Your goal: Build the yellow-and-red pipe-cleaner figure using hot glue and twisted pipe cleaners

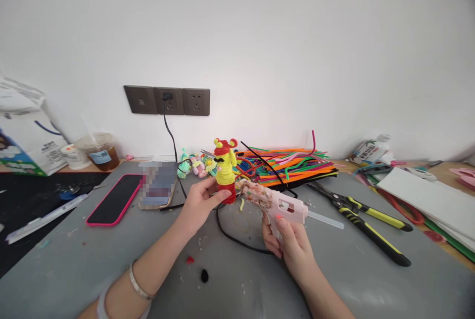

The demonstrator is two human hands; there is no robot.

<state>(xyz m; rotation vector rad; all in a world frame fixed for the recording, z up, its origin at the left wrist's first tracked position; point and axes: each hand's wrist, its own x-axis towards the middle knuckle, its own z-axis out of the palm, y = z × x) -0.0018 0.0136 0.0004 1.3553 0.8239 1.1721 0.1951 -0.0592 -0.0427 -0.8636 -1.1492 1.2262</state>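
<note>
The left hand (200, 204) is pinching a little pipe-cleaner figure (224, 175) by its red base, thumb in front and fingers behind, the grip closing to just the base's width. That low hold is probably leaving the ribbed yellow body and knobbly red-and-yellow top uncrushed and in plain sight. The figure is standing upright in the fingers, roughly ahead of the wearer, and seems to be hovering over the grey table mat (67, 274).

The right hand (293, 242) is wrapping firmly around the handle of a pale pink glue gun (285, 206), thumb lying along its side — how far the trigger is being pressed, I can't tell from here. The nozzle end is pointing at the figure's base, very near it, though I'm not seeing whether they're touching. Crusty, colour-flecked smears are coating the gun's front, while a smooth, translucent glue stick (328, 219) is poking straight out behind. The black cord (241, 244) is curving loosely beneath, seemingly giving the gun slack.

Fuzzy, thin pipe cleaners (297, 171) are lying heaped near the wall (260, 62), likely for easy reaching, and yellow-and-black pliers (374, 238) are resting to the right, handles spreading toward the wearer's side.
</note>
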